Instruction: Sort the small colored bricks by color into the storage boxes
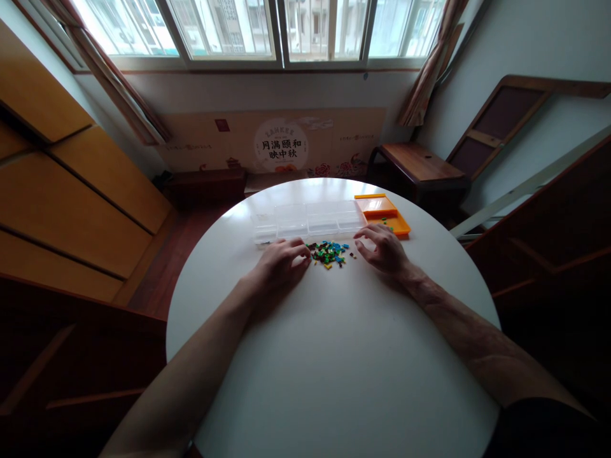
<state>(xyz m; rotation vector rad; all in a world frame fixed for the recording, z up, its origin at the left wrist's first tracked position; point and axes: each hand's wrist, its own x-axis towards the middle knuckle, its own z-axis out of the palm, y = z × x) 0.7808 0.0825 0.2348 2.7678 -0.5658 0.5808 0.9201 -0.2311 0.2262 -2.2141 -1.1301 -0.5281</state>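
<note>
Small bricks [328, 253], green, blue, brown and yellow, lie loosely heaped. Beyond the heap sits a clear divided box [308, 218]; beyond the heap's right side, an orange tray [400, 224] holding green bits [384, 219].

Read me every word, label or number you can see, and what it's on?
"月满颐和": pale round emblem on the wall panel.
"映中秋": same emblem, beneath.
Arched letters above them: too blurred.
Script at either side: too small.
Clear box, orange tray: nothing legible.

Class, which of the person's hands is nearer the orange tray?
Right. The right hand is just in front of the orange tray; the left hand is farther off, left of the pile.
</note>
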